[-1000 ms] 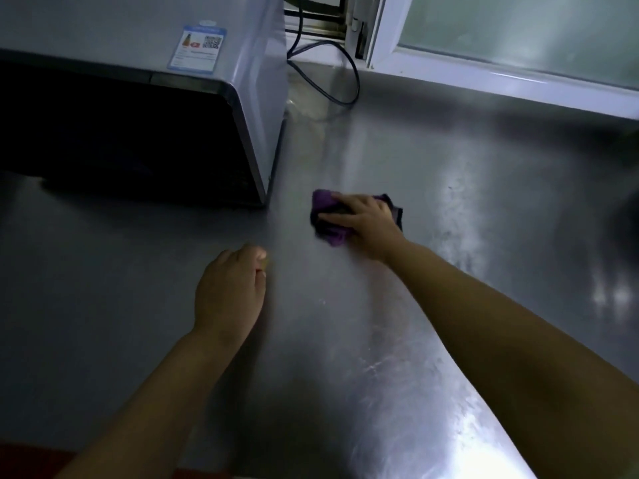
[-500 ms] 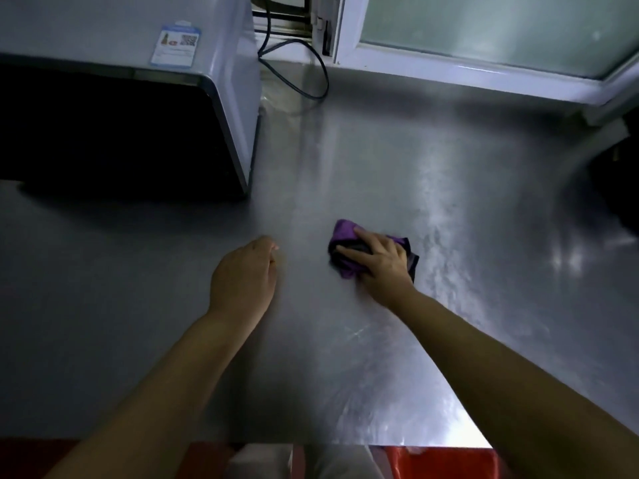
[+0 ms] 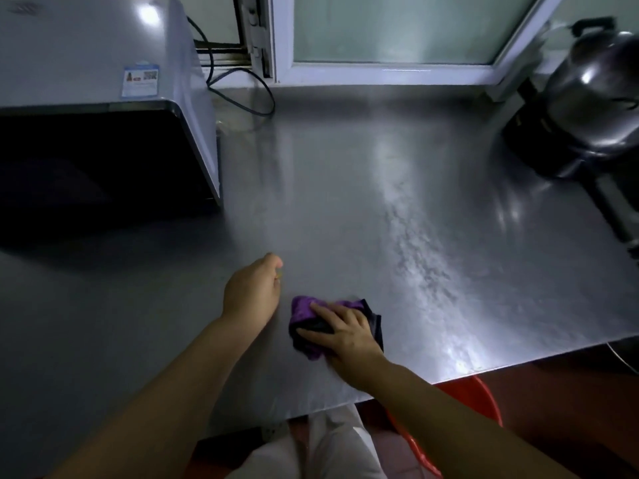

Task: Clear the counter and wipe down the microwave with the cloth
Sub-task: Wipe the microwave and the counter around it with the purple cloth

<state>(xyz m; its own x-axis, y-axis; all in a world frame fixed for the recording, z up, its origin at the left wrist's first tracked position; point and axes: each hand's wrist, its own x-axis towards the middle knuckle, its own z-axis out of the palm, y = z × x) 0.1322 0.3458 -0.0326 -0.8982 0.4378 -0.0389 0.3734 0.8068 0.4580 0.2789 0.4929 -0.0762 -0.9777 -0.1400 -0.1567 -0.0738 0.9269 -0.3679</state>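
Right hand (image 3: 349, 337) pressing purple cloth (image 3: 306, 314) flat on counter (image 3: 345, 209) (fingers spread), left hand (image 3: 250, 293) loosely curled, empty

At the grip, right hand (image 3: 345, 335) pressed down on top of crumpled purple cloth (image 3: 304, 309), both on brushed stainless-steel counter (image 3: 345, 202) close to its near edge; just left of the grip, apart from the cloth, left hand (image 3: 250, 295) resting on the same surface. Far back and left of the grip, boxy grey metal microwave (image 3: 86, 63) standing on the counter, with looped black cable (image 3: 256, 95) behind its right side and white-framed window (image 3: 380, 76) along the wall further back. Far back and right of the grip, rounded shiny steel pot (image 3: 594, 88) at the counter's corner; nearer and right of the grip, below the counter's edge, round red plastic basin (image 3: 473, 395).
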